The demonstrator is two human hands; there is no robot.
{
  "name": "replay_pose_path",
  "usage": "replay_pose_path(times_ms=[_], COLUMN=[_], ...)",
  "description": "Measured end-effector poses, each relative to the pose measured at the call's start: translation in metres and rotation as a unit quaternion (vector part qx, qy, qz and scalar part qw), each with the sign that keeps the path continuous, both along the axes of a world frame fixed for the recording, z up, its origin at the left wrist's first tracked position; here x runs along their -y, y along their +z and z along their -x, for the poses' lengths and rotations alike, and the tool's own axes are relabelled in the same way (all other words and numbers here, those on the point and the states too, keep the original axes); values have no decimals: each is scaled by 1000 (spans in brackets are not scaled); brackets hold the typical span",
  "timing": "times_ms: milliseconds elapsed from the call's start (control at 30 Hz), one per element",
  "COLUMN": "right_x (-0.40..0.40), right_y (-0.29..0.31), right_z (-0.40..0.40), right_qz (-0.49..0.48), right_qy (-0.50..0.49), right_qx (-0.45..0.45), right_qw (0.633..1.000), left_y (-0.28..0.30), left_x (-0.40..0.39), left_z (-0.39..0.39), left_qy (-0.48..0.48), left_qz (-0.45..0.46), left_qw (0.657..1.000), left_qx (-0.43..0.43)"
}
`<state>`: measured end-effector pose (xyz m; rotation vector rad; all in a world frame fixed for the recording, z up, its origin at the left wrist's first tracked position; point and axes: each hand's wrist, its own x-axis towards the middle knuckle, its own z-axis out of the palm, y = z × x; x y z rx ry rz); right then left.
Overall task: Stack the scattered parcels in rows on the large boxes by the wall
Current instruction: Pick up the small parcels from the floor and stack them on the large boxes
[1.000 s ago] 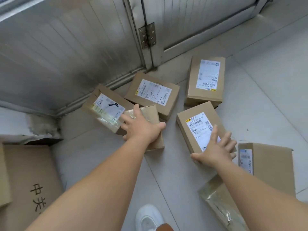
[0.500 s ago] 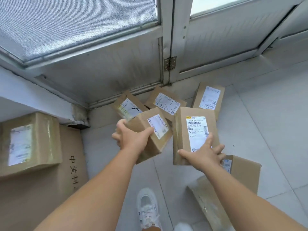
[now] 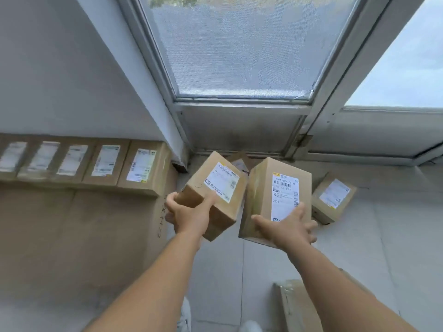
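Now mid-carry, the left hand (image 3: 191, 215) grips one parcel (image 3: 213, 195) and the right hand (image 3: 287, 227) clasps another parcel (image 3: 275, 200), both held above the floor, and next likely need setting beside the row (image 3: 79, 161) on the large box (image 3: 72, 236).

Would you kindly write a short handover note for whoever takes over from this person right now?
Left hand grips a small brown cardboard parcel; right hand holds a taller brown labelled parcel, both lifted off the floor.
Done: a row of five labelled parcels sits on the large brown box by the wall.
Left: place these two, then fetch the parcel on the floor and another partly hidden behind.
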<state>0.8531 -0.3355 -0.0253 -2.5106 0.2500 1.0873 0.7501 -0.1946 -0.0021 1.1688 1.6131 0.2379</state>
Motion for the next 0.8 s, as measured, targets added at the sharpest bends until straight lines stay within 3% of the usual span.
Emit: replay_pose_path(times_ms=[333,800], right_x=[-113,-299], right_y=[29,51], right_z=[109,371], right_qz=[-5,-14], right_qy=[102,201], right_qx=[2,28], right_qw=[995,979], left_y=[21,24], left_x=[-79,-233], left_z=[134,421], left_qy=[128,264], left_qz=[-19,-21], left_qw=[990,954], left_qx=[51,138])
